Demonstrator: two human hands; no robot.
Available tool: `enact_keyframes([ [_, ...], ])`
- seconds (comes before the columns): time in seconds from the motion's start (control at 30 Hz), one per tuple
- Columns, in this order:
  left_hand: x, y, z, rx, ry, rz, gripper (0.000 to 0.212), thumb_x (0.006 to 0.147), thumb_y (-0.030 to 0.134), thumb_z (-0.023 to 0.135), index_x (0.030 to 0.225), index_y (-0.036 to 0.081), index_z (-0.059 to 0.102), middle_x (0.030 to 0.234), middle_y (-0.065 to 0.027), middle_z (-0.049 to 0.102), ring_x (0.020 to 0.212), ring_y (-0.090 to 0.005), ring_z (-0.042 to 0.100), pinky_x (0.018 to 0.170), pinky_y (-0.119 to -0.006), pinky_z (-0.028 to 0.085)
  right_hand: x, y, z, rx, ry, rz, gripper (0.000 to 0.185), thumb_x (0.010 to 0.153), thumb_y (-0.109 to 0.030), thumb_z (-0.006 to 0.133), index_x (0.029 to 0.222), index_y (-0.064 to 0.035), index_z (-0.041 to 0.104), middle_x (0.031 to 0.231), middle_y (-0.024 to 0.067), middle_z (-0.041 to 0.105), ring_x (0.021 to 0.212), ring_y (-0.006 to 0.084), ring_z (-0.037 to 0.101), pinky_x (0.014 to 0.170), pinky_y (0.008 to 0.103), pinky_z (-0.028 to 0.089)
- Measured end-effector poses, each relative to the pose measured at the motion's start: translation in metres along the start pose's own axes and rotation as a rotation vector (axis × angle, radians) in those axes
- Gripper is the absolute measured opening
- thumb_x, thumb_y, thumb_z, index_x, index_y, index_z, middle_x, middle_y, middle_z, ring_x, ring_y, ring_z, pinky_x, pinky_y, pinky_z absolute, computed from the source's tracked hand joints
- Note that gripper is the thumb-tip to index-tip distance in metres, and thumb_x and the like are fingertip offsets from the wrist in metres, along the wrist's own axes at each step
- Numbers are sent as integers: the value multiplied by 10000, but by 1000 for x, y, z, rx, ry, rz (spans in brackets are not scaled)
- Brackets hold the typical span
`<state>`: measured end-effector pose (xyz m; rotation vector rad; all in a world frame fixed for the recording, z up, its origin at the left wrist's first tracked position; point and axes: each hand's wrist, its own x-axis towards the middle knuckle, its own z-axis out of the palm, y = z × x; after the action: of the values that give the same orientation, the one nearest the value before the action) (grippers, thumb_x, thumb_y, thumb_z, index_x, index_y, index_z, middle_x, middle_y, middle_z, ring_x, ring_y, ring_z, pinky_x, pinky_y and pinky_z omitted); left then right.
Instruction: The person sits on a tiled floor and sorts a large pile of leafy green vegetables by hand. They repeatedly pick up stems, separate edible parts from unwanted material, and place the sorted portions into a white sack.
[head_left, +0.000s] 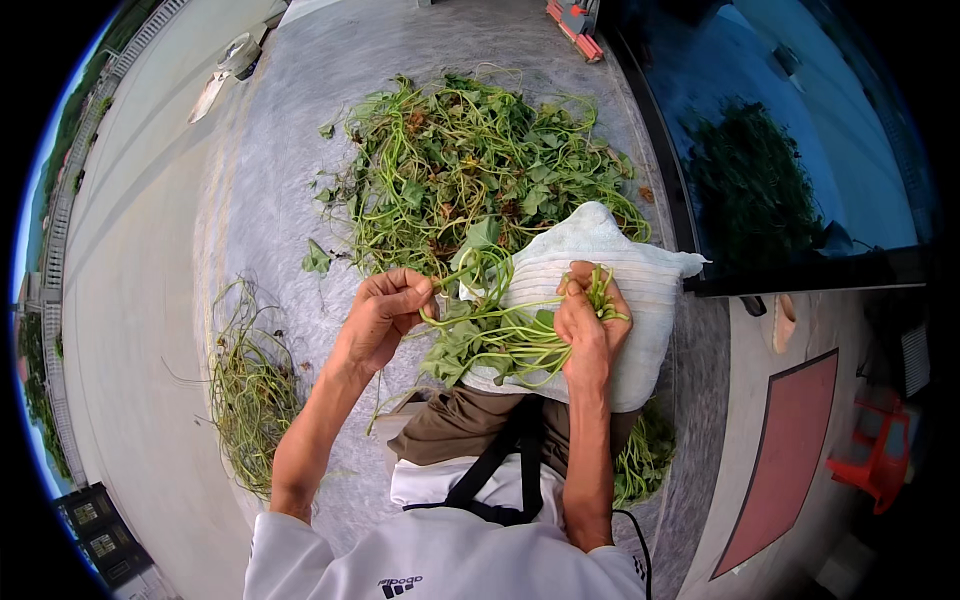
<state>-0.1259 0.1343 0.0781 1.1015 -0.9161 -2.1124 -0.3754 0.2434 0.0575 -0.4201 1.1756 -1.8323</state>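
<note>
My right hand (589, 322) is closed around a bunch of leafy green stems (517, 349), their cut ends showing above the fist and their leaves hanging to the left. Between the thumb and fingers of my left hand (394, 307) is a green vine (450, 280), which curls towards the bunch. A pale towel (630, 300) covers part of my lap beneath the right hand. Just beyond the towel, a broad heap of leafy vines (465, 172), probably sweet potato, lies on the grey floor, with some browned leaves among the green.
Bare stripped vines (251, 397) lie in a pile at left. Bundled stems (643, 457) rest beside my right hip. A dark-framed glass pane (757, 150) stands at right, near a red plastic stool (874, 450) and a red mat (784, 465). A bucket (240, 56) stands far left.
</note>
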Motion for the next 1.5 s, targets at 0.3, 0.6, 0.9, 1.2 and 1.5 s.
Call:
enact_keyframes([
  [0.3, 17, 6, -20, -307, 158, 97, 106, 1046, 175, 691, 1075, 88, 637, 856, -7, 661, 846, -147, 660, 875, -385, 579, 7, -9, -24, 251, 78, -73, 295, 1046, -50, 612, 1338, -14, 631, 1000, 42, 637, 669, 71, 410, 550, 230, 338],
  [0.6, 16, 22, -39, -343, 195, 147, 366, 991, 26, 704, 1351, 52, 640, 1052, -47, 721, 1043, -214, 733, 1038, -428, 587, 10, -19, -28, 196, 57, -197, 259, 1027, -44, 629, 1283, -7, 624, 953, 46, 611, 945, 179, 614, 1079, 491, 500],
  [0.9, 22, 37, -45, 17, 316, 412, 605, 853, -193, 702, 1437, -81, 589, 1148, -102, 712, 1054, -182, 726, 948, -299, 606, 10, -23, -43, 388, 240, -204, 196, 1077, -65, 576, 1266, -45, 621, 1028, 33, 588, 716, 124, 468, 703, 329, 458],
  [1.2, 49, 48, -141, 28, 531, 443, 586, 886, -124, 705, 1445, -138, 532, 1039, -95, 672, 883, -180, 688, 871, -315, 593, -2, -46, -28, 107, 342, -401, 146, 1085, -74, 577, 1209, -24, 638, 936, 5, 572, 647, 64, 373, 560, 245, 313],
  [1.5, 12, 51, -69, 8, 428, 388, 564, 915, -101, 683, 1463, -95, 545, 1069, -47, 668, 954, -160, 693, 931, -354, 599, -24, -12, 22, -39, -35, -108, 216, 1001, -127, 763, 1154, 4, 683, 914, 16, 627, 661, 60, 517, 578, 224, 408],
])
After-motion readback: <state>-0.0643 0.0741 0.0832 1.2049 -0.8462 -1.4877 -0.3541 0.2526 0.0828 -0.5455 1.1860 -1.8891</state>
